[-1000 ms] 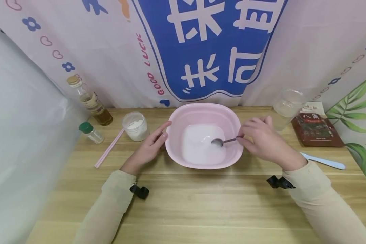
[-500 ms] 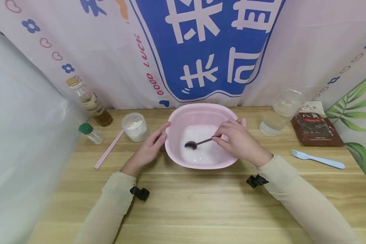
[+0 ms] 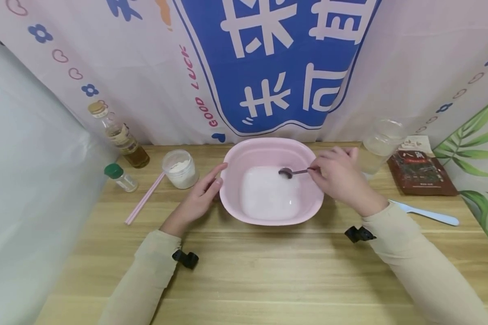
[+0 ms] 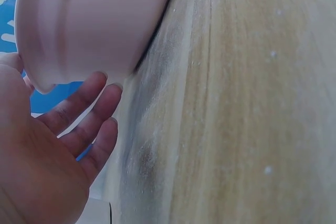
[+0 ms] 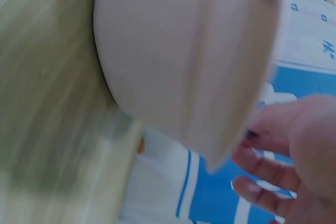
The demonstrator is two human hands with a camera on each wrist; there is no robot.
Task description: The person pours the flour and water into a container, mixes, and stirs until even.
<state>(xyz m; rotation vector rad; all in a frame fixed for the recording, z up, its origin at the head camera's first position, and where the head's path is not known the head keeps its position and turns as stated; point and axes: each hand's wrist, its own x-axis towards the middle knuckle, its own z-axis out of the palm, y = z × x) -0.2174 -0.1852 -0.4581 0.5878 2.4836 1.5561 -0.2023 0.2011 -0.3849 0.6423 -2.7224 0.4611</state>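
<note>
Pinching the spoon [image 3: 293, 171] handle, the right hand [image 3: 341, 178] dips it into the pink bowl [image 3: 268, 151] — bowl-end in white liquid. Left hand [image 3: 201, 196] rests open-fingered against the bowl's side.

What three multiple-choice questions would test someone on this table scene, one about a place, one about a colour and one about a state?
1. Where is the spoon bowl?
A. inside the pink basin
B. on the table beside the fork
C. in the flour jar

2. What colour is the small bottle's cap?
A. red
B. green
C. yellow

3. What is the left hand doing?
A. lifting the jar
B. resting straight fingers against the basin's side
C. gripping the chopsticks

Answers:
1 A: the right hand holds the spoon's handle over the white liquid.
2 B: the cap is plainly green.
3 B: its fingers lie along the basin's outer wall.
</note>
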